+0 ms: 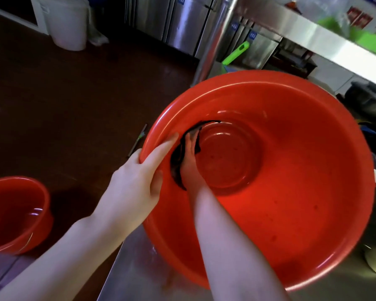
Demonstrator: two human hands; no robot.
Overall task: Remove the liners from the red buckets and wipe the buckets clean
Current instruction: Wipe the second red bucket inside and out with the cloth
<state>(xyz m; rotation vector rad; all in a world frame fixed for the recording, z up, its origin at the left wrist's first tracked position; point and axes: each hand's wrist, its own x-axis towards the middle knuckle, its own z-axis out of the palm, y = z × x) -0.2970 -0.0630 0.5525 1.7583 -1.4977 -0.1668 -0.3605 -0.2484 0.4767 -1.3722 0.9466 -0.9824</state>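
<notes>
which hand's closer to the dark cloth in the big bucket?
Right. The right hand presses on the dark cloth low inside the big red bucket; the left hand grips the bucket's rim beside it.

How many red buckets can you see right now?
2. The large red bucket sits on the steel counter, the left hand gripping its rim; the second red bucket stands lower left on the floor. More may be out of view.
</notes>
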